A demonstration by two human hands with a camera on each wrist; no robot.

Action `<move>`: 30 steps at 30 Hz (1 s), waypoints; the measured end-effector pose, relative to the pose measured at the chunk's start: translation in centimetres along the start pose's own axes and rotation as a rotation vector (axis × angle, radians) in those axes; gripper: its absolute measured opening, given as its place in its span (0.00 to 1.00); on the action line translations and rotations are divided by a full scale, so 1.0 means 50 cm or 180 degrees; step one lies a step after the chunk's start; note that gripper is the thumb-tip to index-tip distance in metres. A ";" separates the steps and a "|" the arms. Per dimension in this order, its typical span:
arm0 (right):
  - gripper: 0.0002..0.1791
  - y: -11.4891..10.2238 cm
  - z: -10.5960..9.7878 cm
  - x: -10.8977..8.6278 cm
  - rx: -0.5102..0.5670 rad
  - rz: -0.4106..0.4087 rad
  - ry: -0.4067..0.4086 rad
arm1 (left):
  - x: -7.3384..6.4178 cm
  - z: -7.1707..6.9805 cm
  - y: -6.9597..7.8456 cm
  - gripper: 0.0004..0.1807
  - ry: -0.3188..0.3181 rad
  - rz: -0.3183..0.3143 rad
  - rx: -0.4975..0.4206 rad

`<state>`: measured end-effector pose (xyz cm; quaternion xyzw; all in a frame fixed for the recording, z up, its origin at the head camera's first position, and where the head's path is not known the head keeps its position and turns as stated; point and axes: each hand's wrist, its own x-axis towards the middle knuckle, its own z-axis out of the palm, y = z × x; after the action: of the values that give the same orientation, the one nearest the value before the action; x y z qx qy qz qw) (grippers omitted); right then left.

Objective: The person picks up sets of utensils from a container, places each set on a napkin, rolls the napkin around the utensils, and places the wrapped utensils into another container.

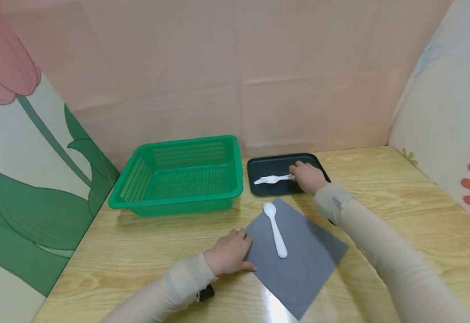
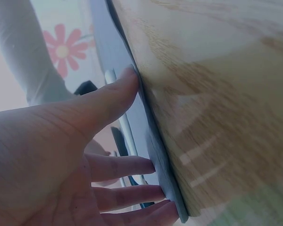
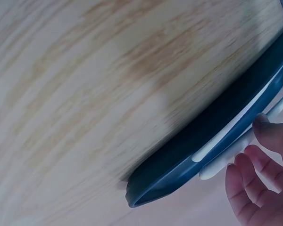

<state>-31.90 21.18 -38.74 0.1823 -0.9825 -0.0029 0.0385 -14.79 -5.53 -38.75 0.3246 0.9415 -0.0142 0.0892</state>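
White fork [image 1: 276,179], in right hand [image 1: 308,177], over tray [image 1: 265,165]

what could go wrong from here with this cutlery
The white fork pinched by the right hand overlaps the white knife in the head view, so lifting it might nudge the knife. The white spoon lies loose on the gray napkin, whose edge the left hand touches; a tug there could shift the spoon.

Left hand [image 1: 230,252] rests nearer, thumb spread apart from its fingers; right hand [image 1: 307,176] stretches farther forward, thumb and fingertips pinching.
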 end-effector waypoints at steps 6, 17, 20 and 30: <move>0.05 0.004 -0.009 -0.009 0.0032 -0.0057 0.0072 | 0.001 0.000 0.001 0.34 -0.0029 -0.0016 -0.0003; 0.05 0.012 -0.021 -0.017 0.0060 -0.0086 0.0135 | 0.001 0.000 0.002 0.34 -0.0015 -0.0008 0.0025; 0.05 0.010 -0.028 -0.018 0.0060 -0.0074 0.0135 | 0.000 0.000 0.002 0.34 -0.0020 -0.0008 0.0013; 0.06 0.007 -0.043 -0.022 0.0059 -0.0147 0.0134 | 0.002 0.000 0.000 0.34 -0.0009 -0.0005 0.0019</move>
<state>-30.84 21.92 -36.68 0.2052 -0.9770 0.0091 0.0574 -14.85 -5.45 -38.79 0.3242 0.9416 -0.0176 0.0896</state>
